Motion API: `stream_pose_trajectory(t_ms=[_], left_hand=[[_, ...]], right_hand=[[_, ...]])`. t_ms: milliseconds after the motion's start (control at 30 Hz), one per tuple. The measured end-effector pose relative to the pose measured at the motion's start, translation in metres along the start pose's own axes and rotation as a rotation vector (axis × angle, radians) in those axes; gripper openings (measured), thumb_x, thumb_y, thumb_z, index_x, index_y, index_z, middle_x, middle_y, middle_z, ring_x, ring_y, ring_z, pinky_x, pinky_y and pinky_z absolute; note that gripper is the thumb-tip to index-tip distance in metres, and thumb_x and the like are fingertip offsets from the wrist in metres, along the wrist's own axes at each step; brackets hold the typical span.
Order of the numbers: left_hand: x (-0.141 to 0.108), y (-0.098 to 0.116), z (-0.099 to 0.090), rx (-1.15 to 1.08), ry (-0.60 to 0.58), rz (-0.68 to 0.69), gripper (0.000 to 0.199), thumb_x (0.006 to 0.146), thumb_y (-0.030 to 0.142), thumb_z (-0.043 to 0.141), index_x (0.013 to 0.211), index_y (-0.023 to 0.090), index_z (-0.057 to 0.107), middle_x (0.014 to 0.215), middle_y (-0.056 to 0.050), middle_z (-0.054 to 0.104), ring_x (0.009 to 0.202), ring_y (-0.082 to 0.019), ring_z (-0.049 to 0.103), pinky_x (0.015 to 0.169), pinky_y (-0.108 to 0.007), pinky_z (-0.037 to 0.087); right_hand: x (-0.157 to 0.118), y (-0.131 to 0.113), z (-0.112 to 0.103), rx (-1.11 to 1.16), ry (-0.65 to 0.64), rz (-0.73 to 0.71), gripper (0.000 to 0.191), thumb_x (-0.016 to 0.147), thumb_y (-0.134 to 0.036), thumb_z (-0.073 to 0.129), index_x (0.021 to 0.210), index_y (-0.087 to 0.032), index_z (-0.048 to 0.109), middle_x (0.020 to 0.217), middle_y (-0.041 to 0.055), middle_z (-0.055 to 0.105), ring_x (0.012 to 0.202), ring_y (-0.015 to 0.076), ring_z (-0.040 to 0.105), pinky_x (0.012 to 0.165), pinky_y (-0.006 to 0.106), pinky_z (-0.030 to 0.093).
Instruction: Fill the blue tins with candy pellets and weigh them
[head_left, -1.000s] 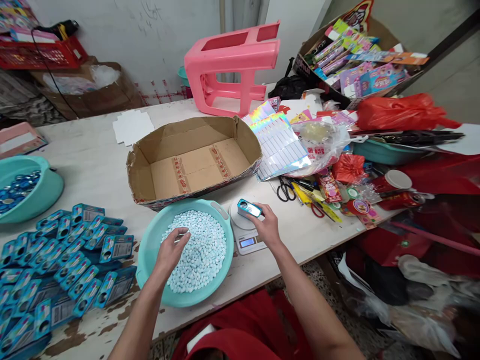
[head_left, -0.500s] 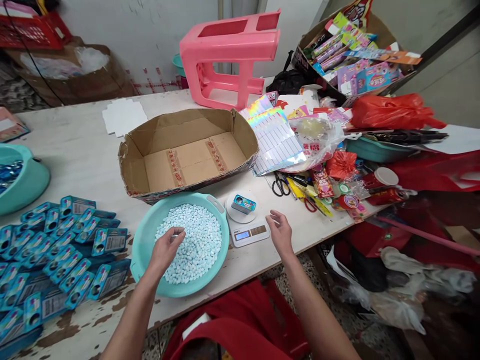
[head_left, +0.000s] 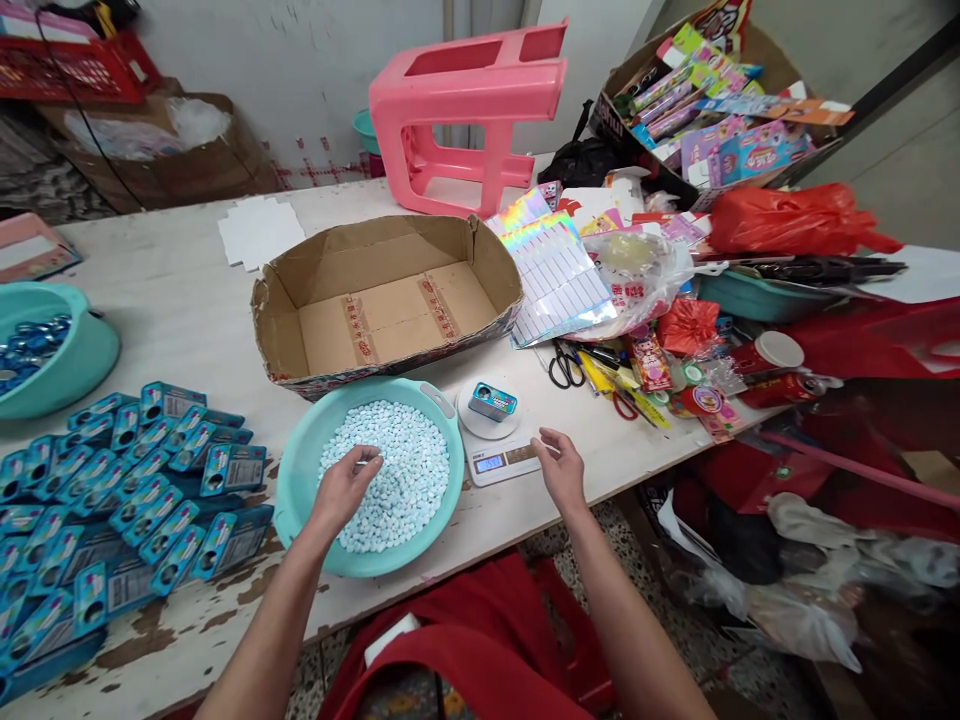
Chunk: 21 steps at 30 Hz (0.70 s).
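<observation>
My left hand (head_left: 346, 490) hovers over the turquoise basin (head_left: 292, 490), thumb and fingertips drawn together; anything pinched in them is too small to make out. Small pale-blue candies (head_left: 409, 470) fill the basin's bottom. Just right of the basin, a small blue tin (head_left: 493, 402) lies on the round white pan of a digital scale (head_left: 480, 468), whose display is lit. My right hand (head_left: 562, 470) is by the scale's right end, thumb and fingers apart, holding nothing.
Many blue packs (head_left: 150, 500) lie in rows at left, below another turquoise basin (head_left: 75, 370). Behind stand an open cardboard box (head_left: 397, 320) and a pink stool (head_left: 480, 95) on its side. Scissors (head_left: 566, 365), bags and packaging crowd the right.
The view has shifted slightly, moving the scene to the right in the picture. My left hand stays over the candies and my right hand beside the scale. The tin remains on the pan.
</observation>
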<state>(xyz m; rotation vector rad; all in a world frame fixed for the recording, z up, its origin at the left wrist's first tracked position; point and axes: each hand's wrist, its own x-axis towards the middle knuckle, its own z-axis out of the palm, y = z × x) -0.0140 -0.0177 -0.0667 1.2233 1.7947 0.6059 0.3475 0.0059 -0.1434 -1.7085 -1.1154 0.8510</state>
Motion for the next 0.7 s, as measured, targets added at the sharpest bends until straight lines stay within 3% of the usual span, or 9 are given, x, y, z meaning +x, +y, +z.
stream_pose_trajectory(t_ms=[200, 367, 500, 567, 633, 700], left_hand=[[-0.005, -0.004, 0.000, -0.016, 0.006, 0.004, 0.031, 0.068, 0.047, 0.063, 0.089, 0.025, 0.067, 0.097, -0.006, 0.068, 0.081, -0.026, 0.060, 0.063, -0.027, 0.042], [-0.011, -0.010, 0.012, -0.083, 0.004, 0.000, 0.022, 0.065, 0.038, 0.068, 0.083, 0.027, 0.069, 0.088, -0.005, 0.068, 0.077, -0.025, 0.059, 0.064, -0.027, 0.041], [-0.020, -0.006, 0.016, -0.277, 0.066, 0.021, 0.014, 0.059, 0.023, 0.074, 0.072, 0.025, 0.068, 0.077, -0.005, 0.065, 0.074, -0.023, 0.057, 0.068, -0.026, 0.041], [-0.027, -0.001, 0.011, -0.333, 0.100, 0.082, 0.017, 0.063, 0.020, 0.072, 0.079, 0.025, 0.070, 0.084, -0.005, 0.066, 0.073, -0.021, 0.057, 0.072, -0.027, 0.041], [-0.038, 0.007, 0.000, -0.341, 0.165, 0.164, 0.030, 0.066, 0.019, 0.070, 0.095, 0.026, 0.069, 0.098, -0.006, 0.066, 0.078, -0.020, 0.058, 0.078, -0.028, 0.041], [-0.052, 0.017, -0.012, -0.300, 0.247, 0.267, 0.050, 0.071, 0.021, 0.067, 0.119, 0.029, 0.058, 0.120, -0.006, 0.058, 0.089, -0.020, 0.057, 0.085, -0.028, 0.039]], right_hand=[[0.001, -0.015, 0.009, 0.007, -0.046, -0.022, 0.039, 0.074, -0.046, 0.063, 0.102, -0.017, 0.062, 0.107, 0.0111, 0.063, 0.099, 0.0249, 0.059, 0.085, 0.046, 0.049], [0.018, -0.035, 0.037, 0.009, -0.095, -0.090, 0.063, 0.064, -0.043, 0.072, 0.120, -0.020, 0.052, 0.120, 0.0122, 0.058, 0.103, 0.0256, 0.057, 0.081, 0.042, 0.051], [0.039, -0.061, 0.061, 0.008, -0.139, -0.108, 0.046, 0.061, -0.046, 0.073, 0.095, -0.017, 0.062, 0.081, 0.0051, 0.066, 0.074, 0.0219, 0.061, 0.071, 0.040, 0.052], [0.040, -0.076, 0.068, 0.031, -0.072, -0.118, 0.047, 0.063, -0.045, 0.073, 0.097, -0.015, 0.061, 0.083, 0.0054, 0.064, 0.075, 0.0215, 0.060, 0.076, 0.042, 0.049], [0.031, -0.092, 0.073, 0.079, 0.103, -0.198, 0.054, 0.064, -0.043, 0.075, 0.107, -0.016, 0.058, 0.090, 0.0060, 0.064, 0.078, 0.0208, 0.060, 0.078, 0.040, 0.048], [0.015, -0.109, 0.075, 0.099, 0.092, -0.323, 0.059, 0.062, -0.038, 0.078, 0.114, -0.018, 0.056, 0.103, 0.0069, 0.062, 0.089, 0.0214, 0.060, 0.084, 0.038, 0.046]])
